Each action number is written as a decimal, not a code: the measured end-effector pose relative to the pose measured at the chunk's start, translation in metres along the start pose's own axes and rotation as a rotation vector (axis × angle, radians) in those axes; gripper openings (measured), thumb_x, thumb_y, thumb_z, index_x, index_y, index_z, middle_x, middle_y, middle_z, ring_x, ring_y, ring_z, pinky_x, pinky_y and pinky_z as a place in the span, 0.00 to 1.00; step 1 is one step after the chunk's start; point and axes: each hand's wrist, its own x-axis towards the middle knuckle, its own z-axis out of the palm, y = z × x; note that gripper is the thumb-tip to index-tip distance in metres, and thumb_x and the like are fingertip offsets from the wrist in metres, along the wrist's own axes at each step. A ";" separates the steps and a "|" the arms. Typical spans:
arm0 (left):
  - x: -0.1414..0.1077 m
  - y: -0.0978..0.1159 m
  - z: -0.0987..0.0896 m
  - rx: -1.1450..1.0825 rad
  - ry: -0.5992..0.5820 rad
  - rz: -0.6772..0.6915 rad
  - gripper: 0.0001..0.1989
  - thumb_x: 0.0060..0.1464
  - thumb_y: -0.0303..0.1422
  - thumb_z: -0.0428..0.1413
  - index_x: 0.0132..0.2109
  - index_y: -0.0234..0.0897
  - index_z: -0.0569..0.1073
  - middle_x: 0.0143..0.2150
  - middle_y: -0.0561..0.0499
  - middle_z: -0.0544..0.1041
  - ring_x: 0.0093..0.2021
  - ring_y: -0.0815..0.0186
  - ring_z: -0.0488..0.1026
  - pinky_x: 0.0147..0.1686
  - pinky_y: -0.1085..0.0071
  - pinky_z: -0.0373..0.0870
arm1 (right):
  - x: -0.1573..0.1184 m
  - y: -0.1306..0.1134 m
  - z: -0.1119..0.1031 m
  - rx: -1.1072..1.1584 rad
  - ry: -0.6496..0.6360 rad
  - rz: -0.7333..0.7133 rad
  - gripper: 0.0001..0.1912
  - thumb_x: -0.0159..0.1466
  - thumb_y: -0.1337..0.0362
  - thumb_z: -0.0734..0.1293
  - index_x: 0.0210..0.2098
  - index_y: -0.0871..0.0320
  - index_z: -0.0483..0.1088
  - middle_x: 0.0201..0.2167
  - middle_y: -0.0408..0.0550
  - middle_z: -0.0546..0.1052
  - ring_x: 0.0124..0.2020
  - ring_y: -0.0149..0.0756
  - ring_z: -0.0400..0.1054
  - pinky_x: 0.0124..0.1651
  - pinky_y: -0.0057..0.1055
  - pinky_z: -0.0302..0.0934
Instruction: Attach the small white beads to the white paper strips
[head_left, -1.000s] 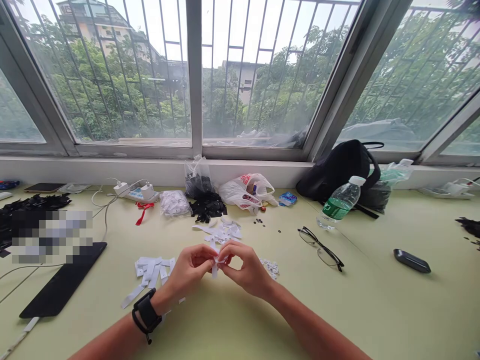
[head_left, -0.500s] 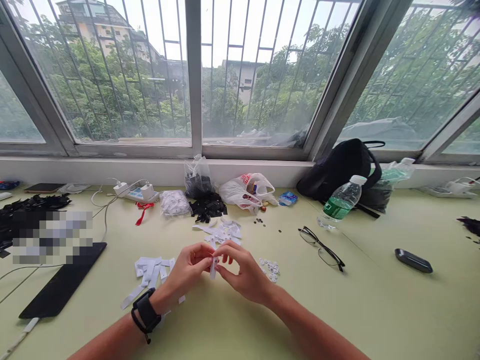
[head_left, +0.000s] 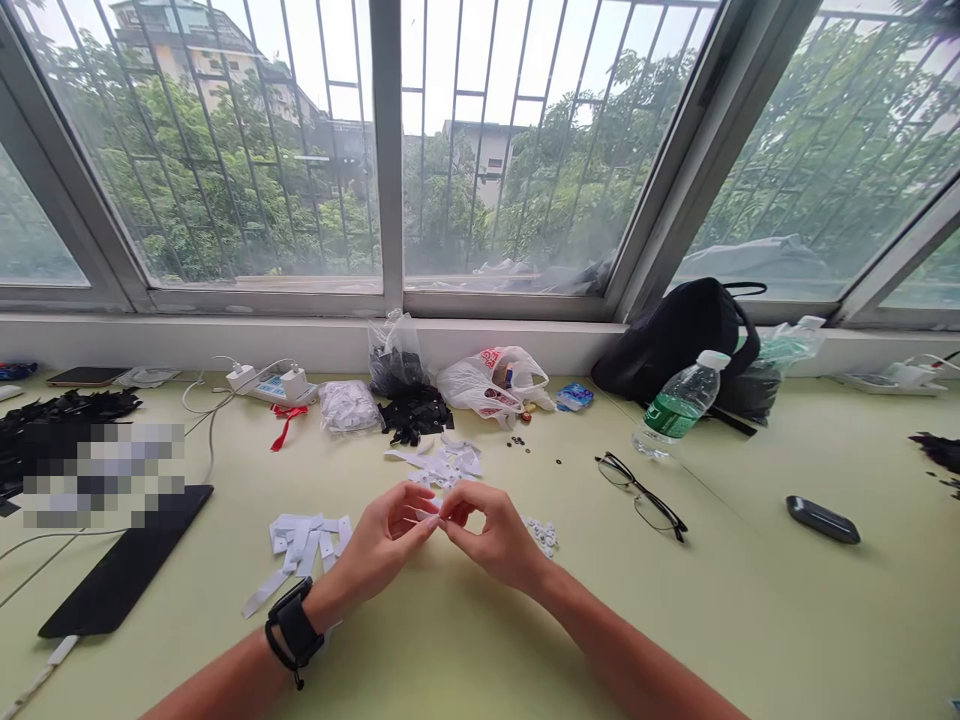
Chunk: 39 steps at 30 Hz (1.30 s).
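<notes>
White strip [head_left: 428,516] between left hand [head_left: 386,537] and right hand [head_left: 496,537], at fingertips. Mostly hidden by fingers; exact pose unclear.

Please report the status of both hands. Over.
Left hand, right hand: pinching one small white piece between them, mostly hidden. Loose white fabric-like strips just beyond. Nothing seen blocking.

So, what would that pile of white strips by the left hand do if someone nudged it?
The white strips would probably slide and spread, as they overlap loosely. They look thin, so each is likely light and fairly bendable. Being flat, they're unlikely to roll.
</notes>
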 end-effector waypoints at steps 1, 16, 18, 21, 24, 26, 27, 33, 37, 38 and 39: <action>0.001 0.000 -0.001 0.042 0.027 0.009 0.14 0.61 0.41 0.62 0.50 0.39 0.75 0.48 0.44 0.81 0.46 0.58 0.79 0.47 0.63 0.76 | 0.000 0.002 -0.001 -0.011 0.013 0.013 0.04 0.63 0.71 0.68 0.34 0.56 0.74 0.30 0.43 0.76 0.32 0.35 0.70 0.37 0.31 0.67; 0.004 0.042 -0.129 0.905 -0.216 -0.182 0.14 0.47 0.45 0.67 0.35 0.40 0.80 0.42 0.47 0.79 0.44 0.54 0.75 0.41 0.66 0.69 | 0.017 0.034 -0.074 -0.305 -0.042 0.160 0.09 0.65 0.60 0.67 0.32 0.57 0.76 0.28 0.44 0.76 0.29 0.35 0.67 0.33 0.30 0.60; 0.005 0.035 -0.134 0.899 -0.251 -0.205 0.14 0.46 0.45 0.67 0.34 0.40 0.81 0.41 0.47 0.79 0.43 0.54 0.75 0.39 0.67 0.68 | 0.017 0.037 -0.084 -0.292 -0.107 0.202 0.10 0.65 0.59 0.67 0.32 0.57 0.76 0.27 0.43 0.74 0.27 0.33 0.63 0.30 0.29 0.57; 0.008 0.027 -0.138 0.892 -0.291 -0.206 0.12 0.49 0.45 0.64 0.32 0.40 0.81 0.37 0.49 0.79 0.40 0.56 0.75 0.37 0.68 0.66 | 0.015 0.041 -0.094 -0.231 -0.215 0.259 0.10 0.63 0.58 0.68 0.31 0.59 0.76 0.25 0.42 0.71 0.26 0.32 0.61 0.29 0.28 0.55; 0.010 0.026 -0.139 0.874 -0.288 -0.195 0.14 0.53 0.46 0.61 0.33 0.39 0.81 0.34 0.49 0.79 0.36 0.59 0.74 0.34 0.69 0.65 | 0.014 0.043 -0.103 -0.248 -0.231 0.298 0.10 0.60 0.58 0.70 0.30 0.60 0.77 0.23 0.41 0.69 0.25 0.31 0.60 0.28 0.27 0.53; 0.010 0.027 -0.137 0.840 -0.270 -0.163 0.16 0.56 0.47 0.60 0.34 0.38 0.80 0.33 0.49 0.79 0.34 0.60 0.72 0.32 0.70 0.64 | 0.013 0.043 -0.109 -0.285 -0.219 0.323 0.10 0.58 0.59 0.70 0.29 0.60 0.77 0.21 0.40 0.67 0.25 0.31 0.59 0.27 0.27 0.52; 0.010 0.028 -0.135 0.812 -0.255 -0.144 0.17 0.57 0.47 0.59 0.34 0.38 0.79 0.33 0.50 0.79 0.33 0.61 0.72 0.31 0.70 0.63 | 0.013 0.042 -0.112 -0.289 -0.231 0.335 0.09 0.58 0.60 0.70 0.28 0.60 0.77 0.21 0.40 0.67 0.24 0.30 0.59 0.27 0.27 0.51; 0.011 0.037 -0.112 0.579 -0.125 -0.016 0.18 0.62 0.48 0.56 0.37 0.37 0.77 0.33 0.50 0.78 0.32 0.65 0.69 0.30 0.72 0.64 | 0.009 0.039 -0.124 -0.272 -0.427 0.379 0.07 0.55 0.62 0.71 0.30 0.60 0.80 0.20 0.40 0.67 0.24 0.30 0.59 0.26 0.26 0.49; 0.012 0.040 -0.101 0.512 -0.079 0.030 0.17 0.60 0.46 0.60 0.35 0.36 0.77 0.30 0.51 0.76 0.31 0.66 0.69 0.32 0.72 0.65 | 0.008 0.043 -0.130 -0.292 -0.449 0.428 0.08 0.53 0.61 0.73 0.30 0.59 0.81 0.20 0.40 0.69 0.24 0.30 0.60 0.26 0.26 0.50; 0.012 0.041 -0.099 0.487 -0.068 0.034 0.16 0.60 0.45 0.61 0.35 0.36 0.77 0.31 0.51 0.76 0.32 0.65 0.70 0.33 0.71 0.67 | 0.007 0.044 -0.131 -0.293 -0.454 0.441 0.09 0.53 0.61 0.73 0.30 0.59 0.81 0.20 0.41 0.69 0.24 0.30 0.60 0.26 0.26 0.50; 0.012 0.041 -0.097 0.454 -0.053 0.038 0.15 0.59 0.44 0.62 0.35 0.36 0.78 0.32 0.50 0.77 0.33 0.65 0.71 0.34 0.71 0.68 | 0.007 0.045 -0.133 -0.291 -0.462 0.450 0.09 0.52 0.60 0.74 0.30 0.59 0.81 0.20 0.41 0.70 0.24 0.31 0.61 0.26 0.26 0.50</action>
